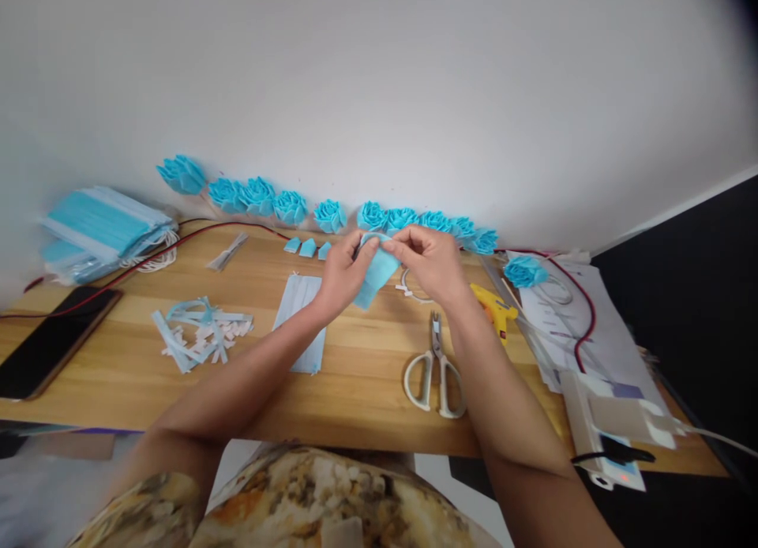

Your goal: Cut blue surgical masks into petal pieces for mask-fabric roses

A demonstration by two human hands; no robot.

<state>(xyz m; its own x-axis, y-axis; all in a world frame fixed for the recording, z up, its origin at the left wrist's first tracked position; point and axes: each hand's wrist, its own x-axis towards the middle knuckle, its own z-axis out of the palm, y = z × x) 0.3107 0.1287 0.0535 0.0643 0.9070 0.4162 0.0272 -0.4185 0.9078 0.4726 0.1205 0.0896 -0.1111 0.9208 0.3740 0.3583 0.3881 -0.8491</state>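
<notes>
Both hands meet above the middle of the table, gripping a piece of light blue mask fabric [377, 279] by its upper edge. My left hand [347, 272] pinches its left side, and my right hand [426, 256] pinches the right side. The lower end of the fabric hangs free. Under my left wrist lies a flat light blue face mask [300, 295], partly covered by the arm. Scissors [437, 366] with white handles rest beside my right forearm. Behind my left hand sit several small folded blue pieces [307, 248]. A yellow glue gun [496, 307] is partly hidden by my right arm.
Blue fabric flowers [290, 207] line the wall; another flower [526, 271] lies on papers [592, 311] at right. A mask stack [106, 224], phone [56, 339], fabric scraps [198, 331] and thin strips [228, 250] occupy the left. A power strip [583, 422] and red-black cable [586, 311] are at right.
</notes>
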